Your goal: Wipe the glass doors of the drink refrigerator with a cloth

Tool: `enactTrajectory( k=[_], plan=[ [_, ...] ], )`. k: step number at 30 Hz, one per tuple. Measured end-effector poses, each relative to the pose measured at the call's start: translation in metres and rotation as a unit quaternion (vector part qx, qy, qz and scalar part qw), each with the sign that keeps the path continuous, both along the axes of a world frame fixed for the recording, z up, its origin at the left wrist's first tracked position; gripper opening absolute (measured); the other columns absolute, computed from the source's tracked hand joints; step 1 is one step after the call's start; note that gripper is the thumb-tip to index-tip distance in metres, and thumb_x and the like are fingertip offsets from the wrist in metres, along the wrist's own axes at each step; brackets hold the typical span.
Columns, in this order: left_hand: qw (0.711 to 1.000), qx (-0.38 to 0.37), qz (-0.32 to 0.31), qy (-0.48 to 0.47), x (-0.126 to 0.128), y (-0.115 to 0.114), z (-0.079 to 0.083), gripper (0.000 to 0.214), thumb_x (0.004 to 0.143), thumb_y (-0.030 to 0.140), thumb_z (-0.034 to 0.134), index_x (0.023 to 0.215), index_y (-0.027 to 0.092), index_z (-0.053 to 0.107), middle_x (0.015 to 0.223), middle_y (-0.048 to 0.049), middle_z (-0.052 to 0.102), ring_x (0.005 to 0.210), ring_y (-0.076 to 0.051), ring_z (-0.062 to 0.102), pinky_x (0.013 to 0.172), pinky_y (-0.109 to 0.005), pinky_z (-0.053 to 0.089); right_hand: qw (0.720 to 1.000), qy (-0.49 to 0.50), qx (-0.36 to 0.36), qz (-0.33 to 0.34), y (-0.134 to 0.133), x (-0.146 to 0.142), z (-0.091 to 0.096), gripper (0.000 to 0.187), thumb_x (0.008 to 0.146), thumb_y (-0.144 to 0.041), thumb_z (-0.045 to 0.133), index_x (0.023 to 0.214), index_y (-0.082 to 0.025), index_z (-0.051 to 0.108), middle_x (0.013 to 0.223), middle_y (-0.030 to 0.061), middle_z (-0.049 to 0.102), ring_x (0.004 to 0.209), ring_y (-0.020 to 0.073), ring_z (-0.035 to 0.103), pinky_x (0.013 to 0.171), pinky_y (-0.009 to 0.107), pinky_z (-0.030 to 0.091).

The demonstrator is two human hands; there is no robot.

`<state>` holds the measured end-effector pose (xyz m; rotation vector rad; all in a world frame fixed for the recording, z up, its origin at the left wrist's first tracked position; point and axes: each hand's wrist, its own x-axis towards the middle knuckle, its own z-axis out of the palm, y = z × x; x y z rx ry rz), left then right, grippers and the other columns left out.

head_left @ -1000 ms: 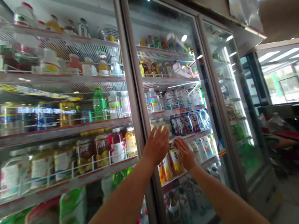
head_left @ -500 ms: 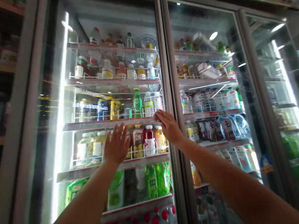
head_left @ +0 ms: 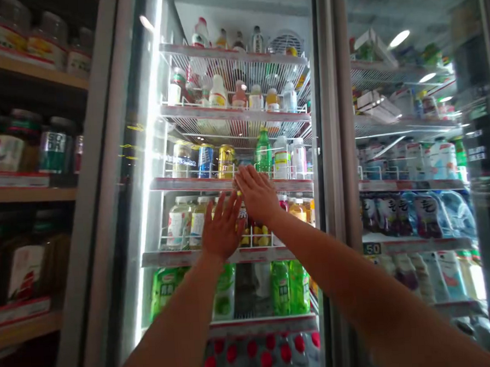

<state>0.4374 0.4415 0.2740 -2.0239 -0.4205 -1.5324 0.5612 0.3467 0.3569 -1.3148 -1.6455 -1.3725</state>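
Observation:
My left hand (head_left: 222, 226) and my right hand (head_left: 257, 194) are raised side by side, palms forward and fingers spread, in front of a glass door of a lit drinks cooler (head_left: 233, 118). Neither hand holds anything. They look flat against the glass or very near it, though I cannot tell which. Behind my right hand is a shelf edge (head_left: 232, 181) with a green bottle (head_left: 263, 154) and several cans (head_left: 206, 161) on it. Bottled drinks (head_left: 185, 222) stand behind the glass below my left hand.
A metal door frame (head_left: 331, 146) divides this door from one showing drink pouches (head_left: 419, 215). Wooden shelves with jars (head_left: 21, 154) stand at the left. Green bottles (head_left: 281, 288) and red-capped bottles (head_left: 254, 353) fill the lower shelves.
My view has swung left along the cooler. Both hands have crossed the door frame from the pouch door onto the neighbouring door and risen, with my right hand now higher.

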Motion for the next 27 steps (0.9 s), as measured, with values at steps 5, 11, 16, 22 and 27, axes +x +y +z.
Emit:
enactTrajectory(
  k=[5,11,16,22,27],
  plan=[
    [1.000,0.017,-0.001,-0.003,0.000,0.005,-0.003,0.060,0.102,0.037,0.039,0.160,0.021,0.032,0.165,-0.0036,0.031,0.158,-0.024,0.012,0.130,-0.048,0.001,0.996,0.041,0.073,-0.033,-0.023,0.032,0.036,0.050,0.103,-0.020,0.041,0.152,-0.023,0.048,0.161,0.0036,0.043,0.154,0.0290,0.029,0.127,0.058,0.023],
    [0.995,0.085,-0.031,-0.037,-0.006,0.008,0.001,0.058,0.101,0.036,0.047,0.157,0.025,0.039,0.159,-0.0043,0.044,0.153,-0.025,0.030,0.129,-0.045,0.008,0.966,0.144,0.186,-0.106,-0.034,0.047,0.038,0.051,0.105,-0.024,0.032,0.154,-0.017,0.045,0.164,0.0084,0.038,0.157,0.0297,0.022,0.125,0.055,0.030],
    [0.993,0.048,-0.046,-0.099,-0.020,0.019,0.037,0.055,0.101,0.036,0.045,0.155,0.026,0.043,0.162,-0.0077,0.040,0.151,-0.027,0.035,0.126,-0.049,0.017,0.984,0.050,0.139,-0.097,-0.034,0.042,0.035,0.049,0.104,-0.024,0.037,0.151,-0.020,0.050,0.161,0.0046,0.043,0.154,0.0278,0.029,0.125,0.052,0.032],
    [0.984,-0.023,-0.043,-0.171,-0.023,0.035,0.062,0.061,0.102,0.043,0.040,0.160,0.025,0.033,0.168,-0.0077,0.026,0.158,-0.030,0.015,0.127,-0.057,0.003,0.993,-0.077,0.056,-0.067,-0.030,0.033,0.011,0.049,0.102,-0.027,0.045,0.151,-0.019,0.050,0.161,0.0051,0.044,0.154,0.0271,0.030,0.126,0.050,0.029],
    [0.984,-0.029,-0.049,-0.167,-0.024,0.035,0.057,0.060,0.102,0.045,0.038,0.158,0.024,0.037,0.167,-0.0081,0.028,0.157,-0.029,0.017,0.128,-0.055,0.004,0.980,-0.191,-0.053,-0.032,-0.026,0.023,-0.013,0.051,0.100,-0.022,0.051,0.151,-0.024,0.049,0.160,0.0015,0.045,0.153,0.0220,0.033,0.126,0.047,0.030]
  ],
)
